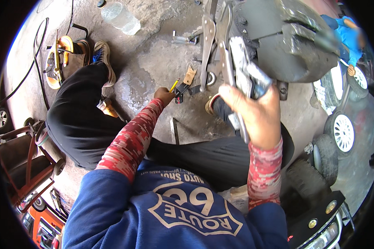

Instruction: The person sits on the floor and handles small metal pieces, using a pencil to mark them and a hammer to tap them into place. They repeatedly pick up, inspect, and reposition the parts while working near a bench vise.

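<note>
My right hand [259, 118] is closed around a pair of large locking pliers [225, 62], thumb lying along one handle. A shiny silver piece [247, 68], crumpled-looking, sits in the same grip; its kind is unclear. Farther up, the pliers reach toward a big grey metal part [295, 50], and I cannot tell if they touch it. Low over the floor, my left hand [165, 96] is closed with a yellow pencil [174, 85] sticking out of it. Beside its fingers are dark flat metal pieces [182, 89] and a brown scrap of cardboard [190, 75].
A clear plastic bottle [120, 17] lies at the far left, above a yellow-framed tool [62, 58] and a black cable [35, 54]. Wheels [340, 133] stand on the right, near a person in blue [349, 39]. A red-framed cart [29, 162] is at left.
</note>
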Action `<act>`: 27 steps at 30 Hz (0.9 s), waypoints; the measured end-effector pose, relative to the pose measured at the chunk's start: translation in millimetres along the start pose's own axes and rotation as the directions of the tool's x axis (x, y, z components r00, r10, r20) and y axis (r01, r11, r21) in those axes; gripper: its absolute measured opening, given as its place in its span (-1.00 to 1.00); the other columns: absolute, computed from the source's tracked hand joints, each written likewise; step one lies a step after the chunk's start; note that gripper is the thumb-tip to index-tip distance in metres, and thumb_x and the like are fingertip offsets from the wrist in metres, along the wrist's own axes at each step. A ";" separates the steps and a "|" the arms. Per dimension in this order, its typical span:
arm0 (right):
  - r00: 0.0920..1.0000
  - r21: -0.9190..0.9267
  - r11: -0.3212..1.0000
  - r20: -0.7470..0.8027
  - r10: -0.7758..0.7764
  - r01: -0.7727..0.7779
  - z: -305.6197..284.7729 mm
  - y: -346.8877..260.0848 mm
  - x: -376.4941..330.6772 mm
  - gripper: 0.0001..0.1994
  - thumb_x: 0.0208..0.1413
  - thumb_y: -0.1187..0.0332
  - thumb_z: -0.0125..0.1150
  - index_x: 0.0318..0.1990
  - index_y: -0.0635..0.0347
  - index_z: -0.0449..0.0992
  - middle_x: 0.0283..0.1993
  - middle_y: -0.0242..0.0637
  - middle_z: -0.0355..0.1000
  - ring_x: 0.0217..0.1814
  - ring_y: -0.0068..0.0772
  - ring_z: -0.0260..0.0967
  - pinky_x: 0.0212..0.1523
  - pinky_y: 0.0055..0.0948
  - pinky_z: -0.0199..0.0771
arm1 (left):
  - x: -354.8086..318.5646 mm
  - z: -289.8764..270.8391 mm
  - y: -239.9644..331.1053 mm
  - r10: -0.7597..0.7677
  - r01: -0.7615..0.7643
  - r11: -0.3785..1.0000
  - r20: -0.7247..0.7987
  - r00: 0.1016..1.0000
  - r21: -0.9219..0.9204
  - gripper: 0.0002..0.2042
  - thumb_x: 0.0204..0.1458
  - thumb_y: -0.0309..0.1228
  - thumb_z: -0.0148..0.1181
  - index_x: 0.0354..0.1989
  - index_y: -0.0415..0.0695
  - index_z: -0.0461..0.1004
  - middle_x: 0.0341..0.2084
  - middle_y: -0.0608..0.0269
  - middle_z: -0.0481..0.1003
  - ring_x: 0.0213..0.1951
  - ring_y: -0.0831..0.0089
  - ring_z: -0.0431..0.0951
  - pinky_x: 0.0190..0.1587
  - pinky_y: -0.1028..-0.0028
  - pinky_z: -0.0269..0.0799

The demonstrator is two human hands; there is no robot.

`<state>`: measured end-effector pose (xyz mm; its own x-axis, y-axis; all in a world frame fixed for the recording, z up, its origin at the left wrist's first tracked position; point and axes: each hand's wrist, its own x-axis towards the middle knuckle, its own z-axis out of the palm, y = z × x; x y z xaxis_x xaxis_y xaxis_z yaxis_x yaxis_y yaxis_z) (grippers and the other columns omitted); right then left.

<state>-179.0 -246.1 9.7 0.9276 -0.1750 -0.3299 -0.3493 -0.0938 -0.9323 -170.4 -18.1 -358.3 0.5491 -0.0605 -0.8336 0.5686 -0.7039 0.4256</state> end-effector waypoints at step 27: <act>0.986 -0.106 0.994 0.165 -0.003 0.020 34.3 39.6 -7.1 -0.47 -0.02 0.25 0.43 0.05 0.40 0.44 -0.16 -0.16 0.54 -0.12 -0.41 0.47 0.00 -0.42 0.45 | -122.5 -214.7 306.0 0.759 -0.875 0.468 -0.450 0.470 -0.123 -0.83 0.19 -0.40 0.13 -0.18 -0.23 0.54 -0.47 0.25 0.58 -0.47 0.50 0.56 -0.34 0.50 0.49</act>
<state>-194.9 -214.9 -30.0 0.9376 -0.0107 -0.3475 -0.3424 -0.2008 -0.9178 67.9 -74.2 -50.3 0.9655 -0.2443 0.0903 -0.1388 -0.1893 0.9721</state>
